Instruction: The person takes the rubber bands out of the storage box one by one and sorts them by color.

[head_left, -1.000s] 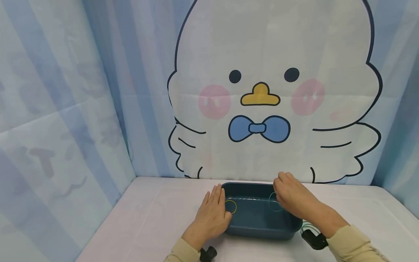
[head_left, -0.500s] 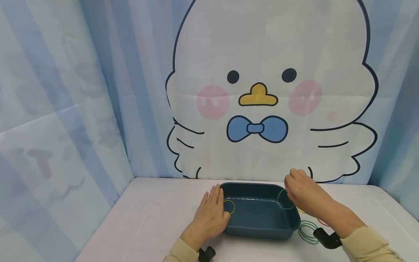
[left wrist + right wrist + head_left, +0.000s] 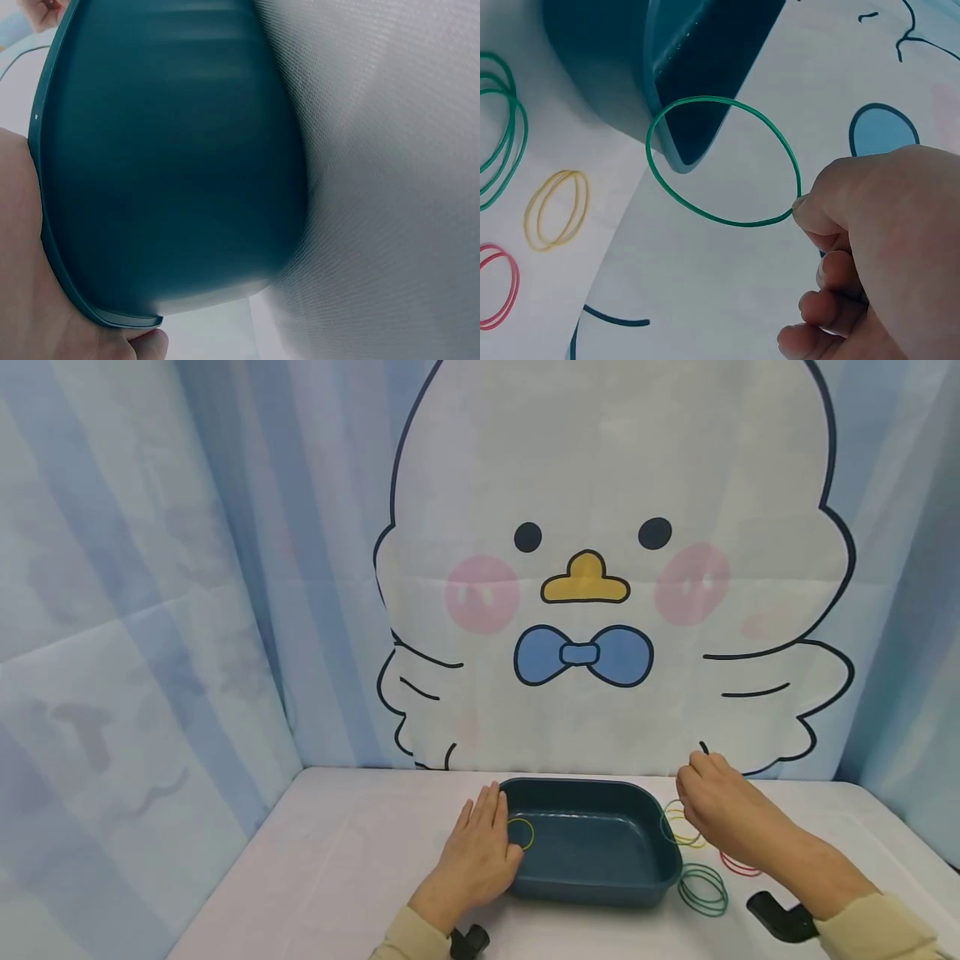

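Your right hand [image 3: 870, 247] pinched a green band [image 3: 724, 161], which had left the teal tray [image 3: 592, 877] for lower right of frame; your left hand [image 3: 480, 856], seemingly flat-fingered, steadied the rim.

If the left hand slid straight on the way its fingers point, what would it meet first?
Likely nothing new: the left hand already rests against the tray. Its fingers point along the rim toward the backdrop; depth is unclear.

This looks like a small recording booth, not a home. Behind the white table [image 3: 337, 860] hangs a blue striped curtain [image 3: 150, 568] with a big cartoon chick [image 3: 600, 568], closing it off.
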### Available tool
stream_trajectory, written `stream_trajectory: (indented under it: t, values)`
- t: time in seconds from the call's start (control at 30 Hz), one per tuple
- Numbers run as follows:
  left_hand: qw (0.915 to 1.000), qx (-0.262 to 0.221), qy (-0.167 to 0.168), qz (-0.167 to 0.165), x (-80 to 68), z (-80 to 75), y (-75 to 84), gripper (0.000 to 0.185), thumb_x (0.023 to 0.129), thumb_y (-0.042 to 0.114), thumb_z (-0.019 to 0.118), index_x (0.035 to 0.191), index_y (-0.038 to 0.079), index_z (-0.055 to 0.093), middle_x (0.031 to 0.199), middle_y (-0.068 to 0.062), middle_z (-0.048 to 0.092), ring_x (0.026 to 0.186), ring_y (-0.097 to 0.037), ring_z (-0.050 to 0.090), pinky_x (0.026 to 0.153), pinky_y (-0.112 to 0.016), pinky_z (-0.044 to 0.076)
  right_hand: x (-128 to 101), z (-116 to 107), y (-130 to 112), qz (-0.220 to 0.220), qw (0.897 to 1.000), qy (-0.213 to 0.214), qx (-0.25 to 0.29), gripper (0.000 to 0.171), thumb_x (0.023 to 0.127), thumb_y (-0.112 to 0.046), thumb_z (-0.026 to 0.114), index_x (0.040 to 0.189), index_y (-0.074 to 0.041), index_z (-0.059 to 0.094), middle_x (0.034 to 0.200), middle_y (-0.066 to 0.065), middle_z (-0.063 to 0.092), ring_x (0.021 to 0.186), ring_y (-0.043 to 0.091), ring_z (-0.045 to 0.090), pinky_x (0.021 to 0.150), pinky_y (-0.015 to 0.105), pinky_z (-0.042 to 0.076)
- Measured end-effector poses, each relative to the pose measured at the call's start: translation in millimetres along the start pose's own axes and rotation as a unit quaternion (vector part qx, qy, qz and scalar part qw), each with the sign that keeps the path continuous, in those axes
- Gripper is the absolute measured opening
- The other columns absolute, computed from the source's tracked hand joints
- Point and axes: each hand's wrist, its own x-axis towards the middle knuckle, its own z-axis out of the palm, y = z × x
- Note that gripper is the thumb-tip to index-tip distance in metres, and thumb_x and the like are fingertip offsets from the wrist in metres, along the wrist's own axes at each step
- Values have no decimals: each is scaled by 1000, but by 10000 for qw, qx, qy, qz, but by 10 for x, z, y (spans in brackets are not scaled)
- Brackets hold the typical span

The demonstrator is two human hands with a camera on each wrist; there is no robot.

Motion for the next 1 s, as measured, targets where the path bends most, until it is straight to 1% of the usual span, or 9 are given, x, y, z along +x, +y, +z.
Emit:
stream_trajectory:
  t: [0.27, 0.4, 0.6, 0.73, 1.0]
  values:
    - [10000, -18, -19, -17, -3, 6, -12, 67, 97, 28, 40, 154, -4, 26, 166, -17, 15, 154, -30, 17, 124, -50, 18, -106, -20, 19, 175, 9994, -274, -68, 20, 78, -3, 76, 82, -9, 57, 78, -2, 41, 76, 16, 38, 65, 31, 39]
    - [10000, -33, -16, -15, 0, 8, -11, 67, 97, 28, 40, 154, -4, 26, 166, -17, 15, 154, -30, 17, 124, -50, 18, -177, -4, 26, 138, 9996, -217, -116, 21, 77, -4, 76, 81, -10, 56, 78, -2, 41, 76, 16, 38, 64, 30, 39]
    - [10000, -40, -8, -17, 4, 3, -6, 67, 97, 28, 40, 154, -4, 26, 166, -17, 15, 154, -30, 17, 124, -50, 18, -291, 50, 17, 295, 9991, -308, 65, 18, 79, -3, 72, 80, -11, 56, 77, -4, 38, 74, 13, 35, 62, 28, 36]
    - [10000, -61, -35, -18, 2, -4, -4, 67, 97, 28, 39, 154, -4, 26, 166, -17, 15, 154, -30, 18, 124, -50, 18, -362, 91, 9, 459, 9977, -459, 196, 19, 79, -3, 73, 80, -13, 56, 77, -5, 37, 75, 13, 36, 63, 28, 36]
    - [10000, -70, -57, -29, 1, -7, -2, 67, 97, 28, 39, 155, -3, 25, 166, -16, 15, 154, -29, 17, 124, -50, 18, -494, 225, -5, 589, 9953, -693, 336, 20, 79, -3, 73, 81, -13, 57, 76, -6, 38, 74, 11, 34, 62, 25, 35]
